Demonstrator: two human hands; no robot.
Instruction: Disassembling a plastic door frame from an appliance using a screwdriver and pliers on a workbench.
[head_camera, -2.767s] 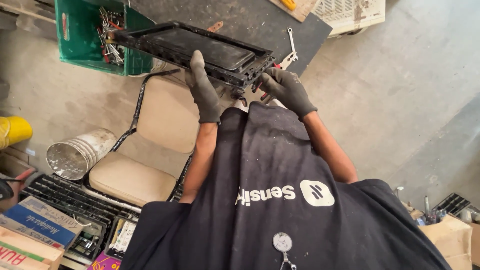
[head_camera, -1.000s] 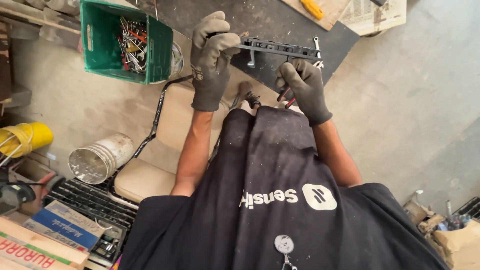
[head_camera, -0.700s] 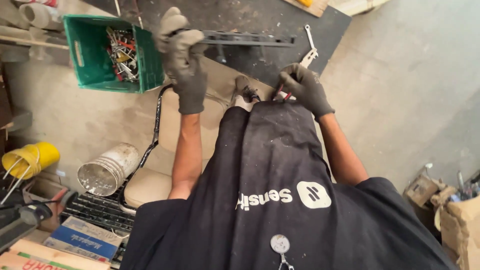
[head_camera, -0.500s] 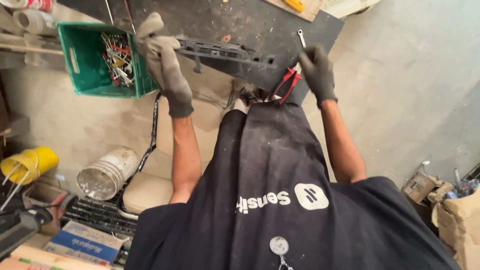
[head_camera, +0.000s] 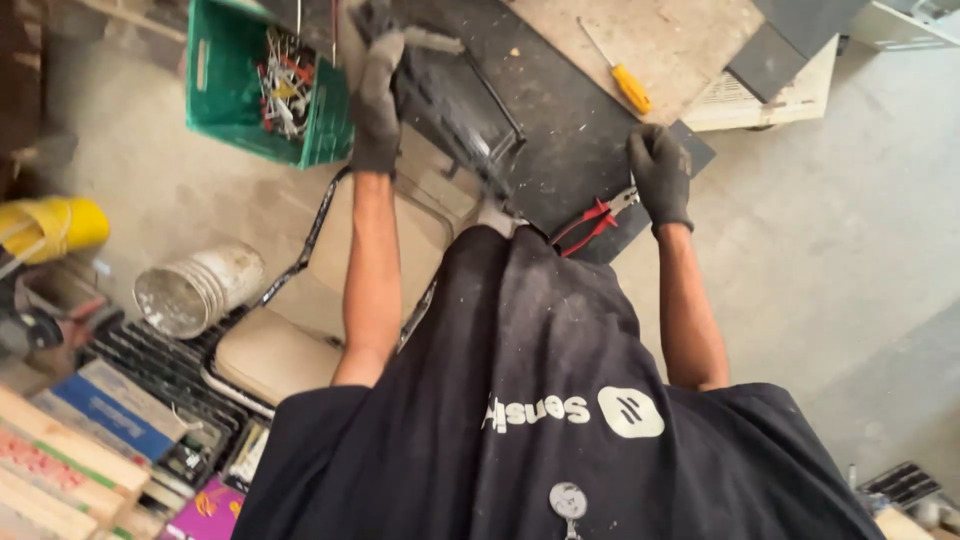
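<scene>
Left fingers: I see the grey-gloved left hand curled shut around the upper end of a flat black metal frame; the picture is blurred there, so I cannot make out the exact grip.
Right fingers: the dark-gloved right hand lies loosely curled, fingertips down on the dark worktop, touching the jaw end of the red-handled pliers. I cannot tell whether it actually grips them.
Black metal frame: held tilted, one end raised in the left hand, the other end slanting down toward my chest, above the worktop's near-left part.
Red-handled pliers: lying on the worktop near its front edge, handles pointing toward my torso.
Yellow-handled screwdriver: lying on the worktop's paler area, beyond the right hand, apart from it.
Green plastic crate: just left of the left hand, filled with mixed small metal parts.
Beige padded folding chair: on the floor below the left forearm.
Dented silver metal bucket: on its side, left of the chair.
Yellow container: far left, well apart from both hands.
</scene>
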